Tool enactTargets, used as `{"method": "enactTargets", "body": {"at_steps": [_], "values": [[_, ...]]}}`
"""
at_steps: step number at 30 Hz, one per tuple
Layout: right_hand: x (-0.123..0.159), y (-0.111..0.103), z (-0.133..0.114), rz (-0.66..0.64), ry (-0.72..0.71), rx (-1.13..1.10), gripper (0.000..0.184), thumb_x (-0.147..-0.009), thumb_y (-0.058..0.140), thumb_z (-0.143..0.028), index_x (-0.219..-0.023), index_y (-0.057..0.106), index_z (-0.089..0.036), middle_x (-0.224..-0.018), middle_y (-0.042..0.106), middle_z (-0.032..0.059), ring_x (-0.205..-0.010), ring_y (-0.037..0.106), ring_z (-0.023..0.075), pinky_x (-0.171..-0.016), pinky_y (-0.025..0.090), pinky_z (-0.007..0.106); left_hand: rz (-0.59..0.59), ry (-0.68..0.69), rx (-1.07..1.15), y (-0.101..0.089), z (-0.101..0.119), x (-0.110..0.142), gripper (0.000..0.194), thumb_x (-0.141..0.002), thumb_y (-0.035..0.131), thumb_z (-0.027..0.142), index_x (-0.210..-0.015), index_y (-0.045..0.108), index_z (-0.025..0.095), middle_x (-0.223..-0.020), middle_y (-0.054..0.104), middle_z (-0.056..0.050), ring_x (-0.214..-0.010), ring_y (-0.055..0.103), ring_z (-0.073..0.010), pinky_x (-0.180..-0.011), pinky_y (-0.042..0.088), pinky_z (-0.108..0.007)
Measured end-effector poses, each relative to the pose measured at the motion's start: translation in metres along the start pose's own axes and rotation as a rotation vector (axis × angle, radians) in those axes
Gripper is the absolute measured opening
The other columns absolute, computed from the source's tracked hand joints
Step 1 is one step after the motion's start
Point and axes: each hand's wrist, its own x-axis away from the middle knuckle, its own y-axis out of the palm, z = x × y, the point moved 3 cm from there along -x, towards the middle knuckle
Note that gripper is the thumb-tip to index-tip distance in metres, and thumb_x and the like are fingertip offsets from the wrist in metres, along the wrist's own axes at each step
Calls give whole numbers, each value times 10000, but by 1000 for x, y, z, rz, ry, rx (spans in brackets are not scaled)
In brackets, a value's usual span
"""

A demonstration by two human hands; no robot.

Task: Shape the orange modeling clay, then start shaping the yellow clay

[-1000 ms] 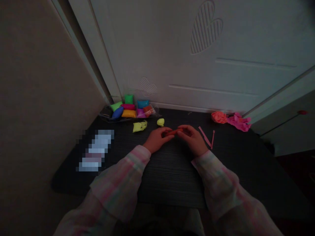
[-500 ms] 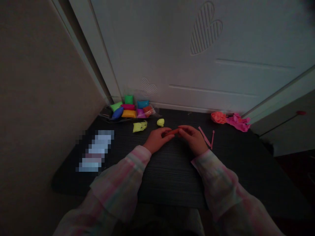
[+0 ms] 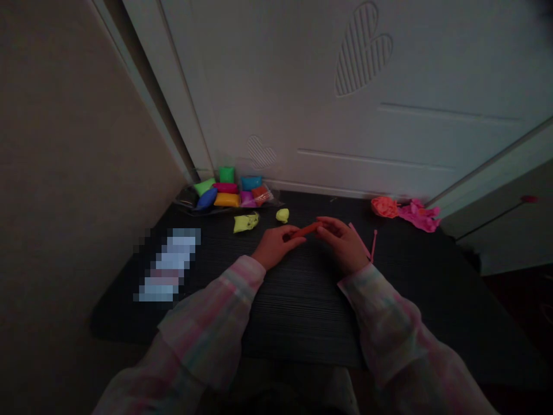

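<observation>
Dark surface [image 3: 298, 317] beneath, my left fingers [image 3: 297, 242] and right fingers [image 3: 329, 221] pinch a slim, straight orange-red roll [image 3: 307, 229] between them.

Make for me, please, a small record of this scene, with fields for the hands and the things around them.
Left hand: holds one end of the orange roll
Right hand: holds the other end
Beyond left hand: yellow lump, with yellow packet to its left
Back left: coloured packets
Beside right hand: two thin pink sticks
Back right: coral bundle next to pink bundle
Surface: dark table
</observation>
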Motion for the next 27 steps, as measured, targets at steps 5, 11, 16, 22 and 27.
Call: {"method": "enactTargets", "body": {"at_steps": [5,11,16,22,27], "values": [[-1,-1,-1,5,-19,-19,285,-616,644,-271,-884,568,-211,-848,616,7,-775,573,121,-748,460,315,32,-11,32,0,1,1,370,-696,535,381,-987,577,156,-852,638,-39,-720,558,-136,-674,430,-266],[-1,-1,2,-2,-49,-12,271,-619,633,-265,-876,568,-209,-878,616,18,-797,572,135,-758,458,337,74,3,76,-1,-3,-1,324,-706,530,350,-949,592,146,-862,632,-46,-729,553,-133,-690,432,-271],[-2,-2,3,8,-68,26,278,-616,638,-260,-883,571,-217,-862,610,5,-767,572,125,-776,446,336,80,21,109,0,-6,-2,334,-707,530,356,-959,581,144,-893,620,-52,-744,544,-132,-693,430,-273],[2,-1,-4,17,-180,110,288,-650,613,-288,-926,554,-235,-844,603,3,-786,566,133,-759,452,321,15,53,12,4,-2,0,295,-707,529,359,-914,603,162,-865,615,-43,-732,529,-131,-678,420,-271],[9,4,-8,-18,-295,259,250,-691,580,-288,-936,555,-243,-863,592,12,-799,559,141,-757,451,324,6,66,-32,6,2,3,326,-701,543,310,-1004,566,192,-849,627,-29,-760,533,-142,-703,416,-281]]}}
